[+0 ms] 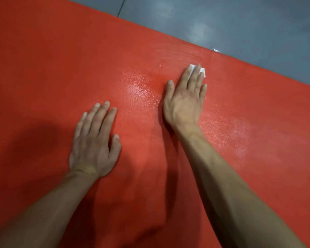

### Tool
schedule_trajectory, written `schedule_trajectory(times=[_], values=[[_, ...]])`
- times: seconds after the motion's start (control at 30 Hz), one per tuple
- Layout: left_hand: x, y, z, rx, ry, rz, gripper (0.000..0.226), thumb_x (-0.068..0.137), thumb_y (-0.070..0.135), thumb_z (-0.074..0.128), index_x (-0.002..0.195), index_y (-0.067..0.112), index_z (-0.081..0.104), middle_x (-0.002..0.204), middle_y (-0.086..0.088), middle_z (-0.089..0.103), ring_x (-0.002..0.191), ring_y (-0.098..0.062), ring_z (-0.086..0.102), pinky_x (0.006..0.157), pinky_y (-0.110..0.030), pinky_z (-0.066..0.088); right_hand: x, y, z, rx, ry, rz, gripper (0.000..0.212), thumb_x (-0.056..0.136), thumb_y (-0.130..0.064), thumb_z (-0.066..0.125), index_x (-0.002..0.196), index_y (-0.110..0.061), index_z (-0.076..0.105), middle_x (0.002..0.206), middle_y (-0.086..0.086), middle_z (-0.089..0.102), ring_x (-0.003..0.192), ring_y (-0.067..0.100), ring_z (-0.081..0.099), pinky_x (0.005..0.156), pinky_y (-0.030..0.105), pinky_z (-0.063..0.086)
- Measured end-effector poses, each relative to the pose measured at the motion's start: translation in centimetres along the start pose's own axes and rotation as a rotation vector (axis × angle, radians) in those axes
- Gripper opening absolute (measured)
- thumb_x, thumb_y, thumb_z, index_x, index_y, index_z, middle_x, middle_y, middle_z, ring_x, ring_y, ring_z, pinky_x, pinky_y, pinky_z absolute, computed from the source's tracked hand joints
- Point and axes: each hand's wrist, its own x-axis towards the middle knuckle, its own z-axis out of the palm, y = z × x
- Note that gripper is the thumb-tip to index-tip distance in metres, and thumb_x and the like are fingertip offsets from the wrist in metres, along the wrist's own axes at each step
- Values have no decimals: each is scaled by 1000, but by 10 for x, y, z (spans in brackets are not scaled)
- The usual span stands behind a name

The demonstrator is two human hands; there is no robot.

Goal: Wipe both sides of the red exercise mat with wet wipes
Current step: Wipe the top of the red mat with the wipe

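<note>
Right hand (183,102) lies flat, straight fingers pressing a white wet wipe (202,70) onto the red exercise mat (52,68) near its far edge. Left hand (94,142) rests flat on the mat, fingers extended. Mat lies on grey floor (240,20); damp sheen beside the right hand.

Overhead indoor lighting, moderately bright. Speckled glare marks the wet sheen on the red mat (43,68), strongest just left of the right hand (183,102) and fainter to its right. A broad soft shadow lies left of the left hand (94,140); darker shadow falls between the forearms. Pale reflections show on the grey floor (240,24). Overall focus is slightly soft; wide-angle stretching enlarges the forearms at the lower edge.
</note>
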Motion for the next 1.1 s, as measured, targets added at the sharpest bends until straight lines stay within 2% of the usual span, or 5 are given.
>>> schedule_trajectory(times=[0.2,0.43,0.63,0.83,1.1], values=[[-1,0,0,11,10,14,68,92,33,43,156,10,41,167,-8,32,156,-28,26,129,-43,13,-32,-76,13,22,-116,-337,73,107,-51,19,163,-6,3,171,13,-5,158,26,-8,128,44,-4],[-1,0,2,7,0,5,68,93,32,43,157,11,40,167,-7,31,157,-25,23,129,-44,11,-15,-4,0,-6,-25,7,75,107,-49,18,162,-2,0,170,18,-3,158,30,-6,127,49,3],[-1,-1,2,14,13,24,68,93,33,42,156,9,41,166,-9,33,155,-28,27,128,-47,16,-50,-71,13,11,-138,-343,74,107,-52,18,163,-7,0,170,12,-9,158,25,-11,128,44,-5],[0,0,2,2,15,8,68,92,32,44,157,11,40,167,-7,32,157,-26,24,129,-42,9,-33,5,1,-31,-33,-31,74,107,-49,17,162,-3,1,170,17,-2,158,29,-5,127,49,4],[-1,-1,2,1,26,27,68,92,31,45,156,9,41,166,-9,34,155,-28,27,128,-46,15,-62,-45,8,-18,-127,-339,73,107,-51,19,163,-6,4,171,12,-4,158,24,-7,128,44,-2]])
